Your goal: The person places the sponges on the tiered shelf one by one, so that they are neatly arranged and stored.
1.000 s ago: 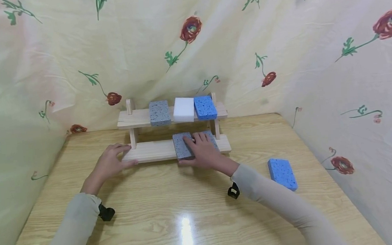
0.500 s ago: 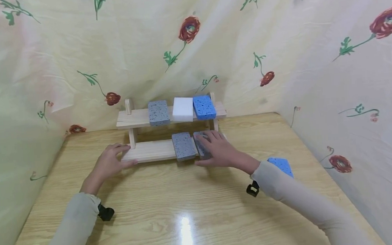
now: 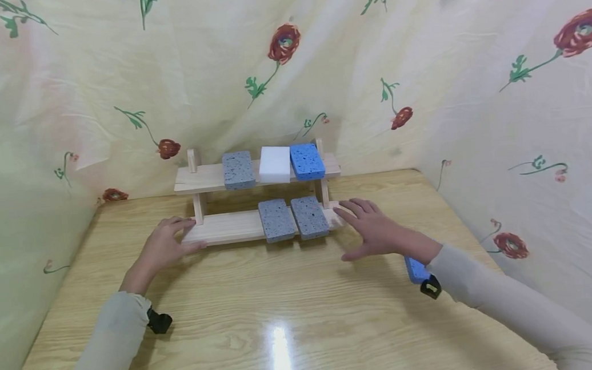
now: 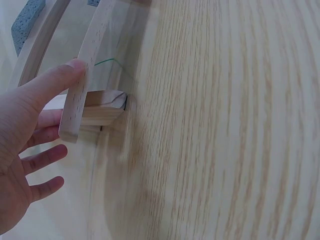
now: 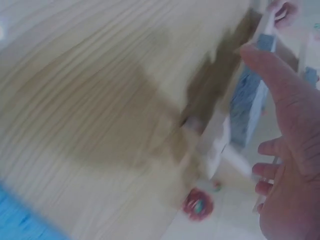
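A two-tier wooden rack (image 3: 225,228) stands at the back of the table. At its left end, my left hand (image 3: 162,249) pinches the lower shelf board, thumb on the front edge, as the left wrist view also shows (image 4: 30,110). Two grey speckled sponges, a left one (image 3: 277,221) and a right one (image 3: 310,217), lie side by side on the lower shelf. Right of them hovers my right hand (image 3: 373,228), fingers spread and holding nothing. On the upper shelf are a grey sponge (image 3: 239,170), a white sponge (image 3: 275,164) and a blue sponge (image 3: 307,162).
Another blue sponge (image 3: 415,270) lies on the table at the right, partly covered by my right wrist. A flowered cloth (image 3: 215,64) hangs behind the rack and along both sides. The wood-grain tabletop (image 3: 225,350) stretches in front.
My right hand has let go of the right grey sponge on the lower shelf and moved right. That sponge now sits slightly apart from its neighbour. My left hand stays at the rack.
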`<state>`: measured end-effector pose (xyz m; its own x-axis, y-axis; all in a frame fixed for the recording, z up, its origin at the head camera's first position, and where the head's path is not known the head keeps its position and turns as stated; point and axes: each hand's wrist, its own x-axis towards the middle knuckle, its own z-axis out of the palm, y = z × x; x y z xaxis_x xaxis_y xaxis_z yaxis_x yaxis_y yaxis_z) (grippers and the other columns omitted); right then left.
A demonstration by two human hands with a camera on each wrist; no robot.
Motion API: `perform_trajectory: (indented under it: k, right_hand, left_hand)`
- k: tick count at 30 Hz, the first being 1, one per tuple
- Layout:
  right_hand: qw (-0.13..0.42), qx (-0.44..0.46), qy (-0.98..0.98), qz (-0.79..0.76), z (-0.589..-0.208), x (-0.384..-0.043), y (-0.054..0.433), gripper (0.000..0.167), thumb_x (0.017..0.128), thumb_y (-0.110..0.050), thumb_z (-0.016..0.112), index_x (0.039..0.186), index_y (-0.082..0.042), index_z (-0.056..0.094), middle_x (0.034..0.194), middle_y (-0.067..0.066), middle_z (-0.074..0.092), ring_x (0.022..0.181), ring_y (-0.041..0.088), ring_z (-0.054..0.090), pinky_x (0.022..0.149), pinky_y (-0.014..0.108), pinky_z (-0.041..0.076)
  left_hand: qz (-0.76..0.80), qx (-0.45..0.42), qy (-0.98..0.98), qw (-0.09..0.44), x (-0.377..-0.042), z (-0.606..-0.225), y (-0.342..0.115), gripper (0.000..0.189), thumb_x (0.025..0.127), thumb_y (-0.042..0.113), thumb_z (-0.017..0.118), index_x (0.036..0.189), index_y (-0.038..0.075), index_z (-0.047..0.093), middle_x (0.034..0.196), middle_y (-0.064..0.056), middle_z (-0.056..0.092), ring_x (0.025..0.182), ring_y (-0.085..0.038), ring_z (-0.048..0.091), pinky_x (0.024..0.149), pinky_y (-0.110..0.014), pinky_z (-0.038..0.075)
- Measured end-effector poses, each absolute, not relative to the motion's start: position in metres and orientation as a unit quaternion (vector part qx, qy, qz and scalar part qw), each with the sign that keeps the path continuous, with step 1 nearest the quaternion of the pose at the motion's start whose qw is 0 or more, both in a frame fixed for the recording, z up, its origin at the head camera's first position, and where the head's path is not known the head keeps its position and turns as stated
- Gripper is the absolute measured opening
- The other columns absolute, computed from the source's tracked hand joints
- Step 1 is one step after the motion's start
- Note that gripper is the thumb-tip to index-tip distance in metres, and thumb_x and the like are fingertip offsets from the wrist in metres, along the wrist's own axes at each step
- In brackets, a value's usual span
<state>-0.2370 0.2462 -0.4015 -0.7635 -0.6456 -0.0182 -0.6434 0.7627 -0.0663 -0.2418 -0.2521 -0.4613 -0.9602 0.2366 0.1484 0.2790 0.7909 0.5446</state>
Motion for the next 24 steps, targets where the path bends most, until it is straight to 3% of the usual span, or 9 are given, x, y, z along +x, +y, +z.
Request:
perform_trajectory:
  k: [11, 24]
  right_hand:
    - [0.041, -0.331, 0.942, -0.021, -0.406, -0.223, 0.307, 0.120, 0.066, -0.059, 0.089, 0.155, 0.001, 0.035, 0.158, 0.028, 0.036, 0.142, 0.051, 0.033, 0.113, 0.067, 0.025]
    - [0.036, -0.324, 0.945, -0.013, -0.413, -0.207, 0.360, 0.122, 0.061, -0.063, 0.091, 0.149, 0.005, 0.041, 0.150, 0.031, 0.044, 0.134, 0.053, 0.040, 0.104, 0.070, 0.030]
  left_hand:
    - [-0.291, -0.137, -0.946, 0.039, -0.240, -0.460, -0.251, 0.071, 0.083, 0.042, 0.084, 0.136, -0.001, 0.063, 0.143, -0.030, 0.055, 0.133, -0.051, 0.046, 0.108, -0.068, 0.041]
    - [-0.291, -0.134, -0.947, 0.023, -0.240, -0.459, -0.252, 0.072, 0.084, 0.042, 0.083, 0.138, -0.001, 0.061, 0.146, -0.030, 0.052, 0.137, -0.051, 0.043, 0.110, -0.069, 0.038]
